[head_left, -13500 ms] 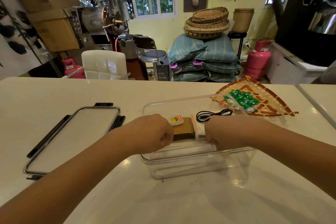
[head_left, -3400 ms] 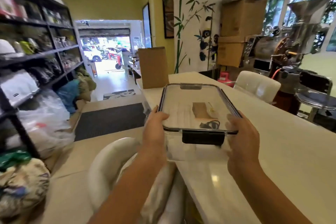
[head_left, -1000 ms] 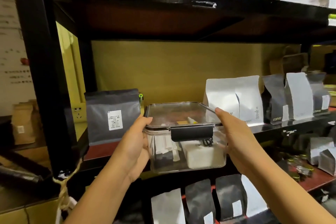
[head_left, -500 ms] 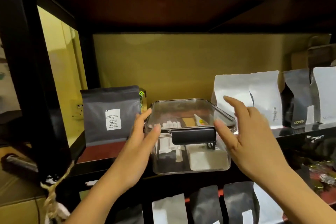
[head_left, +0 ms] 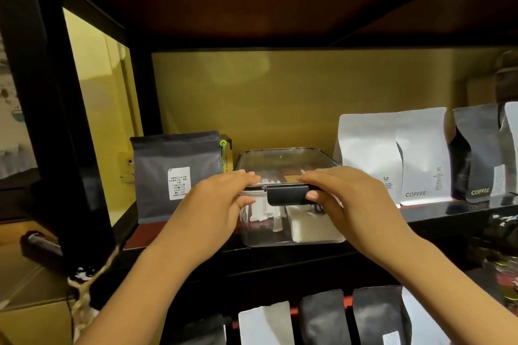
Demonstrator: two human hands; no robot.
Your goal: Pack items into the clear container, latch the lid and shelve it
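Note:
The clear container (head_left: 283, 159) stands on the black shelf (head_left: 437, 211) between a dark pouch and white pouches, its lid on and its black front latch (head_left: 286, 195) down. White packets and a white block show through its front wall. My left hand (head_left: 221, 204) grips the container's front left corner, fingers over the lid edge and thumb under the rim. My right hand (head_left: 339, 199) holds the front right corner, fingers on the lid and thumb on the latch's right end.
A dark grey coffee pouch (head_left: 176, 179) stands left of the container. White coffee pouches (head_left: 392, 157) and darker ones (head_left: 473, 154) line the shelf to the right. The upper shelf board (head_left: 252, 8) hangs low overhead. More pouches (head_left: 319, 322) fill the shelf below.
The container has come to rest on the shelf. My hands, spread apart beside it half a second ago, have closed onto its front corners.

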